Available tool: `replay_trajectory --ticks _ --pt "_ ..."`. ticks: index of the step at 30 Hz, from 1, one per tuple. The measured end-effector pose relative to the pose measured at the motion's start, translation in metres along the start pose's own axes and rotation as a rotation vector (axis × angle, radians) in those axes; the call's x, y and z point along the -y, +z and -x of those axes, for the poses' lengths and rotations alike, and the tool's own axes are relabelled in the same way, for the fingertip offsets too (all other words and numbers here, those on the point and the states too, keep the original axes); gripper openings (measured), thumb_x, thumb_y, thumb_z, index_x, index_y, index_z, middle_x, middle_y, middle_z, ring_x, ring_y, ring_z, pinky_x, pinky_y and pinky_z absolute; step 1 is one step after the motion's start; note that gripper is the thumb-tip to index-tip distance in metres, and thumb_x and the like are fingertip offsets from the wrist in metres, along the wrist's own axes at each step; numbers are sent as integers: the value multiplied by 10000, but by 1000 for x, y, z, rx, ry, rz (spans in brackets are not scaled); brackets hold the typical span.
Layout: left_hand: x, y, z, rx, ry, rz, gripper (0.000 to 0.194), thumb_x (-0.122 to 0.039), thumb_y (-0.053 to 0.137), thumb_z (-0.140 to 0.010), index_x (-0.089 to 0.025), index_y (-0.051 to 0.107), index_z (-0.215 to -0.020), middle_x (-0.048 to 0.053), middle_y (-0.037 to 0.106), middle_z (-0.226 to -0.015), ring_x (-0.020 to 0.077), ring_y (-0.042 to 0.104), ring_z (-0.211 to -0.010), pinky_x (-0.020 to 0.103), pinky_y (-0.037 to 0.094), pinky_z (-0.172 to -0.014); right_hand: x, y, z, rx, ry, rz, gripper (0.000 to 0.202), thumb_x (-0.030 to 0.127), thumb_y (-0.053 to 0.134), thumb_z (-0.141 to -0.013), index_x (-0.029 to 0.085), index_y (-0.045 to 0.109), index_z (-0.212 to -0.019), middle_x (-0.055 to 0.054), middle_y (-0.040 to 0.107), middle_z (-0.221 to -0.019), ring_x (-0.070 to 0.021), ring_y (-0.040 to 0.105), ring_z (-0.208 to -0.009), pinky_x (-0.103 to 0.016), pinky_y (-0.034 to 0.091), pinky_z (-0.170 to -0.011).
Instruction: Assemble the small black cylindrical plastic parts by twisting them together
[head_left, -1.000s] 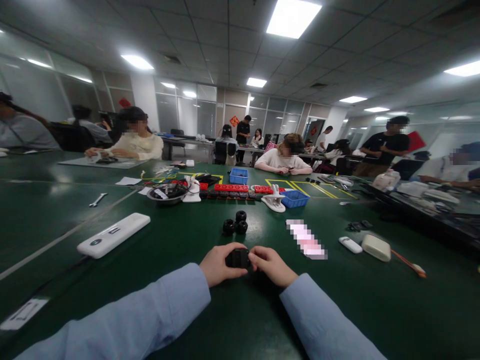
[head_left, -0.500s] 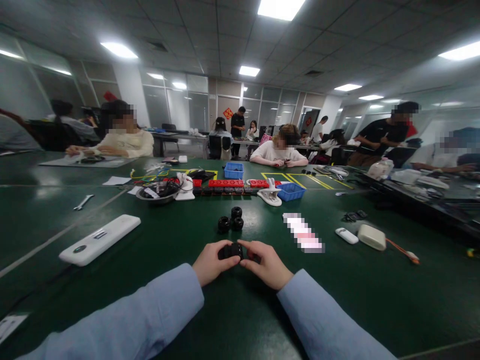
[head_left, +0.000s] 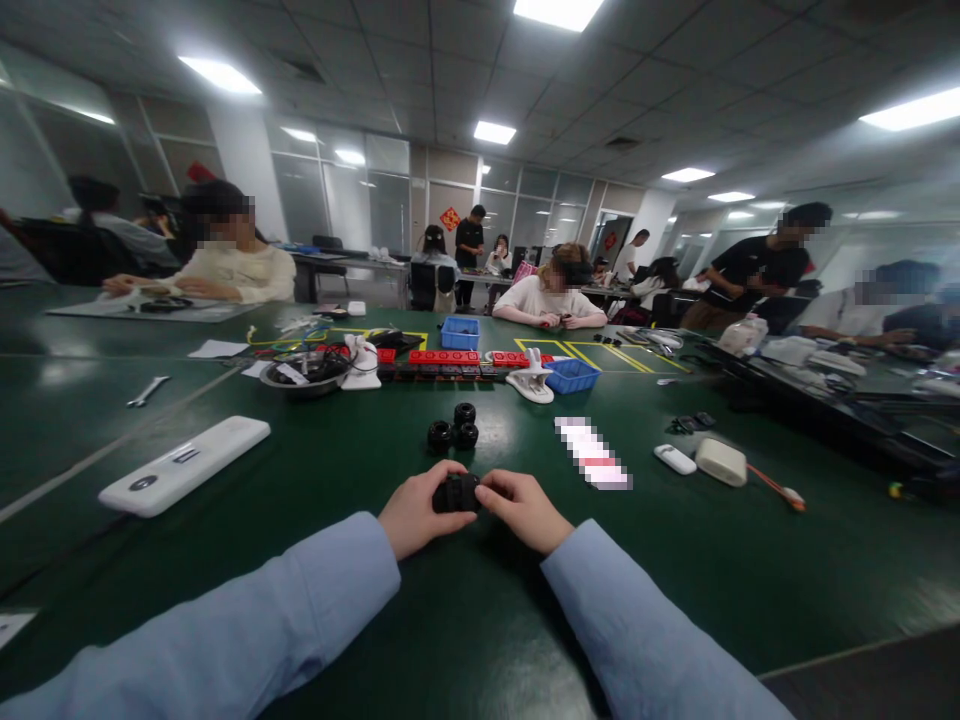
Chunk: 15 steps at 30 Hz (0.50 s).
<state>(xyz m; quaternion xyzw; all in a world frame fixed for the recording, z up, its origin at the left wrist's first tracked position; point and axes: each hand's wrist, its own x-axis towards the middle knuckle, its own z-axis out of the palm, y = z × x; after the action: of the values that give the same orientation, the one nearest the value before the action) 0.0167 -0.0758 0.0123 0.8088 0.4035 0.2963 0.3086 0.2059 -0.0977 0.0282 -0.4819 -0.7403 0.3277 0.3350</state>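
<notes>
Just nearside of the three glossy, rounded black wheels (head_left: 465,434): chunky matt-black part (head_left: 455,494) | left hand (head_left: 420,509): thumb and fingers clamped around it | right hand (head_left: 523,509): fingertips against its edge, grip or mere touch cannot tell | left of wheels: smooth white oblong case (head_left: 195,463)

Small black plastic part (head_left: 457,493) sat between my left hand (head_left: 421,508) and right hand (head_left: 525,508). Three round black wheels (head_left: 448,435) were just behind it on the flat green table (head_left: 480,620). Long white plastic case (head_left: 187,466) lay left, silver metal wrench (head_left: 148,392) beyond; rounded cream box (head_left: 721,462) right.
</notes>
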Motion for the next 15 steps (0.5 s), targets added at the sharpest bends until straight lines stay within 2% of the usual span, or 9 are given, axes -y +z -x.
replay_trajectory --ticks 4,9,13,15 --pt "5 -1 -2 28 3 74 546 -378 688 -644 -193 515 -1127 54 617 -1040 230 570 -929 327 420 -810 1 2 1 -4 -32 -22 238 305 604 -748 134 598 -913 22 500 -638 -106 438 -576 -236 347 -549" --pt "6 -3 -4 49 7 136 414 -476 543 -756 -130 587 -978 61 632 -870 213 577 -800 307 432 -707 0 0 2 -27 -113 51 403 266 659 -707 179 580 -1092 11 516 -699 -118 452 -608 -252 371 -583" --pt "-1 -4 -4 -15 -37 116 356 -433 553 -757 -139 584 -955 47 624 -855 197 567 -792 291 430 -695 0 -1 2 -5 -91 19 507 357 627 -735 181 513 -1197 -20 555 -796 -130 470 -638 -261 386 -591" --pt "-4 -4 -3 -30 -57 128 349 -391 597 -725 -146 572 -973 42 624 -872 197 565 -814 288 431 -710 0 -2 1 -27 -56 -4 408 414 511 -810 142 552 -1111 -26 556 -766 -138 485 -655 -266 390 -606"
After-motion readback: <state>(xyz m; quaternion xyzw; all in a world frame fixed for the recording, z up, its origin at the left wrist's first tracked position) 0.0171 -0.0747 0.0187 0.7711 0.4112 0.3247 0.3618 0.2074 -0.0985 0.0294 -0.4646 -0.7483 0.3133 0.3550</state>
